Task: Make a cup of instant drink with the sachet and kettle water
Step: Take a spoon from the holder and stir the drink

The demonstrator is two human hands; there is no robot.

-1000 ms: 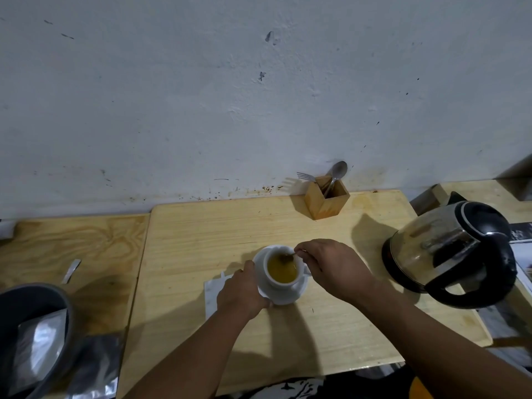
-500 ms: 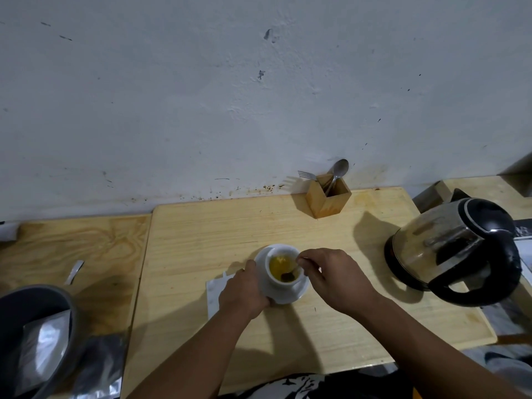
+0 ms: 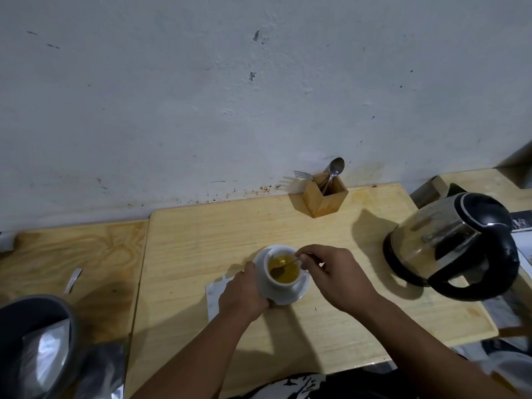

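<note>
Cup (image 3: 283, 273) of yellow drink sits on its white saucer (image 3: 299, 292) just below the middle of the frame, on the pale tabletop (image 3: 201, 243), and you are stirring it. Your left hand (image 3: 243, 292) wraps the cup's near-left side, its grip closed on the cup wall and saucer rim. Your right hand (image 3: 336, 276) pinches the teaspoon (image 3: 283, 267) handle in a narrow grip, with the bowl of the spoon sunk in the liquid.

Judging from the level, the drink stands fairly high, so a fast or wide stir could slop it over the rim onto the saucer and your left fingers; if the water is hot, that would make you flinch and tip the cup. Pressing the spoon hard against the wall could also skate the cup on the saucer.

Just left of the cup, partly under your left hand, lies the opened sachet (image 3: 214, 293); spilled liquid would reach it first. The near edge of the tabletop runs across the lower frame, not far behind your wrists, so keep the saucer from sliding toward you.

At right, well apart from the cup, stands the kettle (image 3: 449, 243), within your right elbow's sweep. Bare wood lies open beyond the cup, up to the wooden cutlery holder (image 3: 325, 198) at the wall.
</note>
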